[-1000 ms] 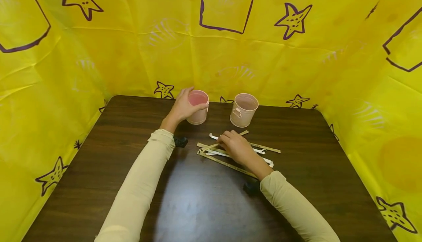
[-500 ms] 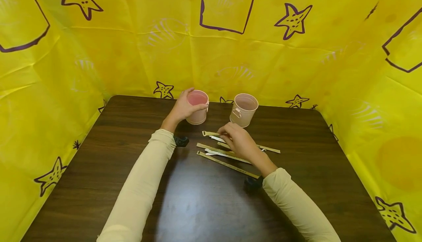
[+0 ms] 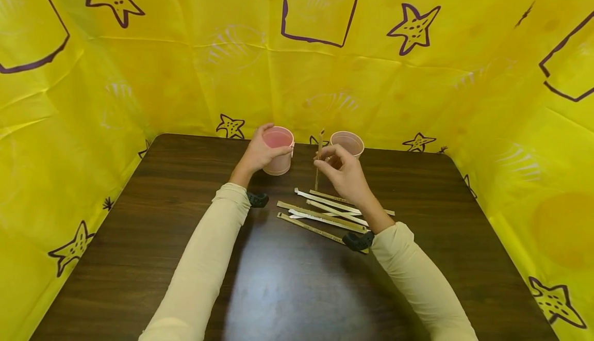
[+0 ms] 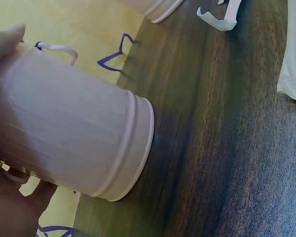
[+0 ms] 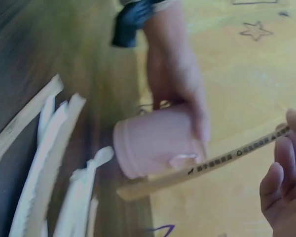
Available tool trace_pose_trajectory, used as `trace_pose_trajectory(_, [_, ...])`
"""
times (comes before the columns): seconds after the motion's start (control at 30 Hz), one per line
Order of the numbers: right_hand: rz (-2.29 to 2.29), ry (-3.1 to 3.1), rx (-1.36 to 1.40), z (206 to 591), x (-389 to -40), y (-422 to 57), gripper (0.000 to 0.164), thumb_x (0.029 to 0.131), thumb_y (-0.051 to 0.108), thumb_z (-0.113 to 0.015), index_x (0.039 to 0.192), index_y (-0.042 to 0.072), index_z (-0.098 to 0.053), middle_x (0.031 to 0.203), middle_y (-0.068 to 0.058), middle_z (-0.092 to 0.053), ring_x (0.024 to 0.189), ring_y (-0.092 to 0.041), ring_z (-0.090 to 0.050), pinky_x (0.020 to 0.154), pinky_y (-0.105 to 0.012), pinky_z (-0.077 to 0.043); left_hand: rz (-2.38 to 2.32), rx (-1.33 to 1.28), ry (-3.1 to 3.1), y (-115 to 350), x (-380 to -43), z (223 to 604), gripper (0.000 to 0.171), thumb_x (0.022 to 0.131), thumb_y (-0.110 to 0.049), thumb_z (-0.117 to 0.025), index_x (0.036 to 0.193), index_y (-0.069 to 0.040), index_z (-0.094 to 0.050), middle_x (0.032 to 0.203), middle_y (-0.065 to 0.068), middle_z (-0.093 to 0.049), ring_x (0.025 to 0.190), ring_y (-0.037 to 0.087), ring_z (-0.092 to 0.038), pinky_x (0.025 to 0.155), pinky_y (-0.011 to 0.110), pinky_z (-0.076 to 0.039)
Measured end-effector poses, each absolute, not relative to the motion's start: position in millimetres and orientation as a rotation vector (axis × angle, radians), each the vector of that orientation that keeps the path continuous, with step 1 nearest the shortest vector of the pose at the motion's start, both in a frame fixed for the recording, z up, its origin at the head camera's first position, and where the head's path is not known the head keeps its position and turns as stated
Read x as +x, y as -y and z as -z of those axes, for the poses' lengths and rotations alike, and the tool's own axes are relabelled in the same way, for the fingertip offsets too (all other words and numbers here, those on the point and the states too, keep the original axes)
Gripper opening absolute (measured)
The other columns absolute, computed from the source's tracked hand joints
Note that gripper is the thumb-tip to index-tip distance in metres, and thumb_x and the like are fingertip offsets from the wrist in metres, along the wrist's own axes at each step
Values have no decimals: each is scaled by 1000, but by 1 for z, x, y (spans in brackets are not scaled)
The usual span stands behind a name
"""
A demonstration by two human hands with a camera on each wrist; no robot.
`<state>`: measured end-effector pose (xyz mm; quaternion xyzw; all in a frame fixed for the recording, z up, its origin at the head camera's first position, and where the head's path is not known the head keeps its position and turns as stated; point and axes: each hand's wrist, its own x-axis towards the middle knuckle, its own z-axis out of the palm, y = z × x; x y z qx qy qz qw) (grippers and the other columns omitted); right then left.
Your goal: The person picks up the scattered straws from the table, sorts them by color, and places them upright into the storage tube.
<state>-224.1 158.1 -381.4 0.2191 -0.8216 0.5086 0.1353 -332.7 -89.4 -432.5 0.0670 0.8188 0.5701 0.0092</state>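
**Left pail (image 3: 279, 165) and upright brown strip (image 3: 320, 144) both grasped**

Yellow cloth (image 3: 181, 83) with purple starfish outlines: rises behind and at both sides of the bench (image 3: 278, 299), which has a dark wood-grain top.

Left sleeve (image 3: 197, 258) and right sleeve (image 3: 422, 279): pale, both reaching forward over the bench.

Left hand (image 3: 257, 154): grasping the left pail from its left side, thumb along the near rim, fingers round the far side. Right hand (image 3: 347, 173): raised above the bench, pinching the upright brown strip between thumb and fingers.

Left pail: pale pink, upright at the far edge of the bench. Right pail (image 3: 347, 144): same form, apart to the right, partly hidden behind the right hand.

Upright brown strip: held on end, between the pails in the head view; contact of its lower end cannot be told. Loose brown strips (image 3: 306, 226) and white strips (image 3: 325, 201) lie crossed on the bench, nearer the person than the pails.

Black wrist pieces (image 3: 258, 199): one under each wrist.

Dark print (image 5: 216, 164): small characters along the held strip.
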Motion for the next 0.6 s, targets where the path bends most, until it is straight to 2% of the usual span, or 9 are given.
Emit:
trace_pose_trajectory(0.17, [-1784, 2245, 490, 366, -236, -155, 19, 97, 13, -71, 111, 2, -66, 98, 0, -68, 71, -10, -56, 63, -24, -49, -1789, 210, -2567, 92, -334, 435, 103, 75, -39, -91, 156, -17, -32, 152, 15, -43, 133, 34, -51, 114, 51, -43])
trace_pose_trajectory(0.3, [-2044, 2077, 387, 355, -246, -150, 19, 97, 14, -70, 113, 4, -64, 98, 5, -71, 64, -10, -53, 61, -24, -48, -1802, 214, -2562, 93, -334, 435, 103, 74, -38, -91, 156, -17, -32, 152, 15, -43, 133, 34, -51, 114, 51, -42])
trace_pose_trajectory(0.43, [-2211, 1915, 318, 347, -256, -145, 21, 98, 15, -68, 116, 6, -62, 102, 4, -74, 60, -11, -49, 58, -23, -44, -1804, 219, -2553, 91, -333, 434, 103, 75, -37, -91, 157, -16, -32, 153, 16, -43, 134, 34, -50, 115, 51, -41])
trace_pose_trajectory(0.6, [-2384, 1707, 229, 338, -271, -136, 18, 98, 14, -67, 114, 12, -60, 101, 2, -73, 63, -10, -49, 55, -22, -41, -1811, 224, -2555, 90, -334, 436, 103, 75, -34, -91, 156, -14, -32, 152, 16, -43, 134, 34, -50, 116, 49, -41])
